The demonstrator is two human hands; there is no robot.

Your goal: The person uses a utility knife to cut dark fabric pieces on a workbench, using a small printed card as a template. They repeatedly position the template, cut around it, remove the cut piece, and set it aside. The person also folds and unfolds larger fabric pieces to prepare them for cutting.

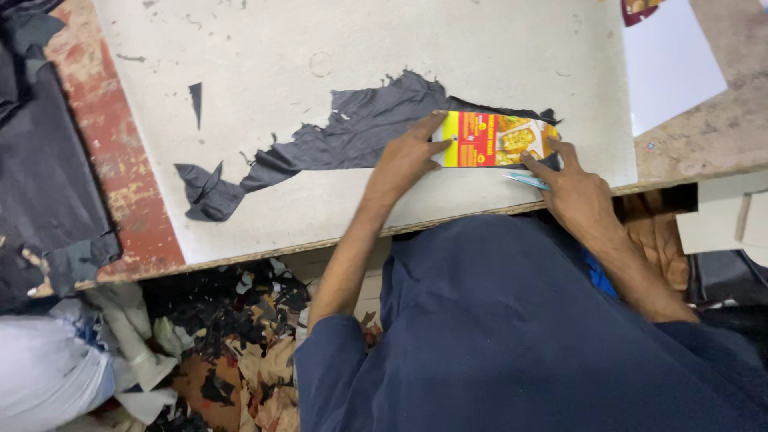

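Yellow-red card (496, 139) under both grips

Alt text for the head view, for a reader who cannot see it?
Both hands, left hand and right hand, press a yellow-and-red printed card flat onto a ragged strip of dark grey fabric on a pale board. Fabric scraps litter the floor below.

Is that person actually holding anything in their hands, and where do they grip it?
Nothing is lifted. The left hand presses flat on the left end of the yellow-and-red card; the right hand touches its lower right edge, over the dark fabric.
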